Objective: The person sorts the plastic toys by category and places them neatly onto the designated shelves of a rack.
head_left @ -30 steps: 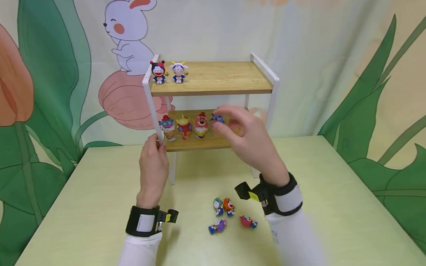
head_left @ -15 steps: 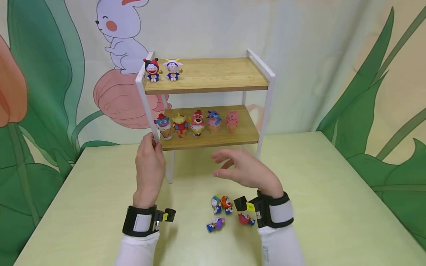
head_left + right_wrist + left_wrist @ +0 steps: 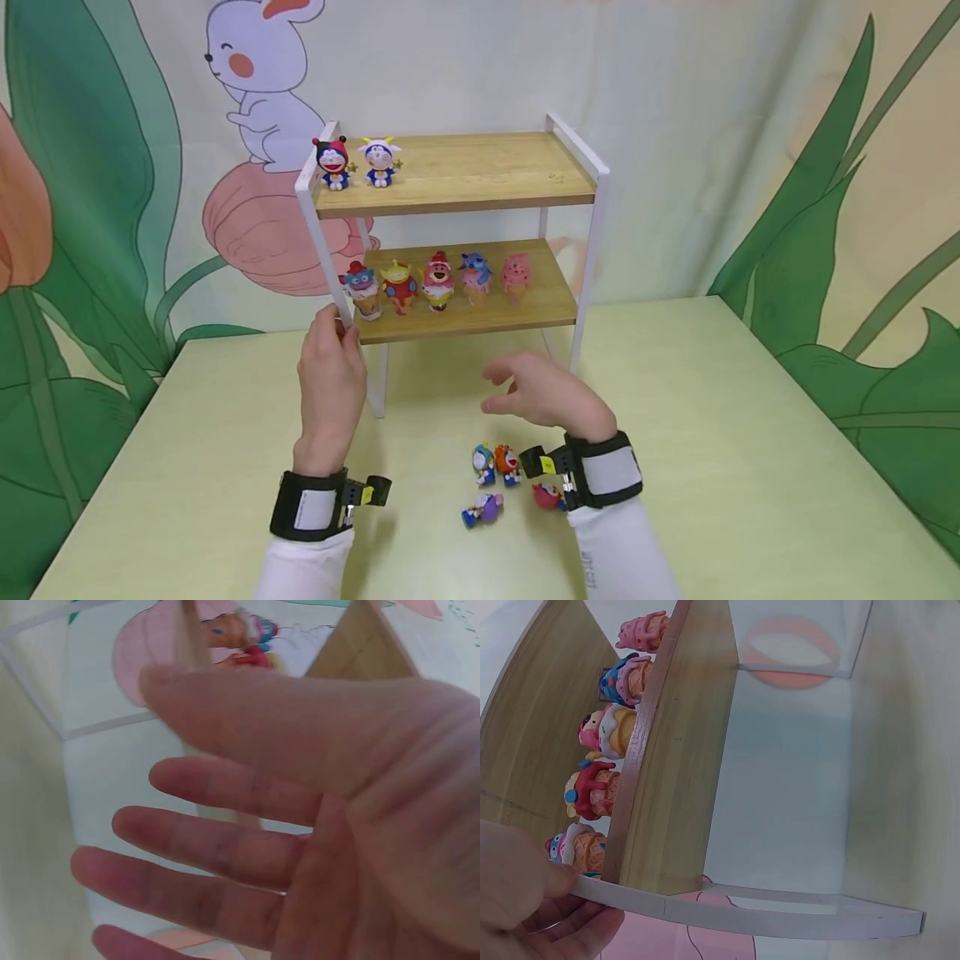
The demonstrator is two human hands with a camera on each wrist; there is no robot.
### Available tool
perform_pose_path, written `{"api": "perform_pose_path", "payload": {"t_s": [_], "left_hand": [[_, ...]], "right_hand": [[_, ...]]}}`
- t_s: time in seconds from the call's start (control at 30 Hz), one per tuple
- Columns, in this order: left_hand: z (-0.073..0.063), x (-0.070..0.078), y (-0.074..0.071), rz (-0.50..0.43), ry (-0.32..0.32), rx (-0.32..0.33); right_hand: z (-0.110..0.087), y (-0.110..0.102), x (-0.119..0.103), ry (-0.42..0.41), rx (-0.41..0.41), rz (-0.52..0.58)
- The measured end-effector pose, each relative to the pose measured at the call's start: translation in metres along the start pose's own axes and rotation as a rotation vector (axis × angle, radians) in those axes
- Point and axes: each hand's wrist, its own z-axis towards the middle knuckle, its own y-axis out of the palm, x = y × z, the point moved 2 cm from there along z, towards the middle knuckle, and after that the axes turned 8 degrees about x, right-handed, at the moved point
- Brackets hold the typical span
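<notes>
Loose figurines (image 3: 483,465), four of them, lie on the tabletop (image 3: 712,517) in the head view, nearer than the rack (image 3: 465,206) and roughly midway between the tabletop's left and right edges; the right wrist strap (image 3: 611,471) partly hides one. Above them hangs the right hand (image 3: 551,390), thumb and fingers apart, holding nothing. The left hand (image 3: 330,387) grips the rack's white left post (image 3: 324,250), probably to steady it. Two costumed figurines (image 3: 380,164) sit near the top shelf's left edge. On the lower shelf (image 3: 555,304), five ice-cream-cone figurines (image 3: 438,283) stand in a row from its left edge, apparently spaced so each can be seen.

Left wrist view: thumb and fingers pinch the post just beside the nearest cone; whether they touch it is unclear.

Right wrist view: fingers spread wide, palm bare.
</notes>
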Motion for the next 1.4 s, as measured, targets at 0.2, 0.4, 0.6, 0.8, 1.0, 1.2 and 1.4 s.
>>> {"api": "perform_pose_path", "payload": {"t_s": [0.2,0.4,0.6,0.8,1.0,1.2,1.4], "left_hand": [[-0.001,0.000,0.001,-0.008,0.004,0.004],[-0.002,-0.001,0.002,-0.005,0.008,0.004],[-0.002,-0.002,0.001,-0.002,0.016,0.005],[-0.001,-0.002,0.000,-0.002,0.020,0.011],[0.000,-0.002,0.001,-0.003,0.013,0.008],[0.001,-0.002,0.001,-0.008,0.017,0.010],[0.000,-0.002,0.001,-0.009,0.018,0.012]], "right_hand": [[0.006,0.010,0.003,0.055,-0.051,-0.013],[0.011,0.032,0.017,0.091,-0.122,-0.037],[0.011,0.053,0.028,0.125,-0.171,-0.022],[0.012,0.064,0.024,0.118,-0.231,-0.024],[0.012,0.068,0.020,0.139,-0.267,-0.062],[0.012,0.071,0.019,0.158,-0.278,-0.076],[0.010,0.073,0.017,0.187,-0.295,-0.116]]}}
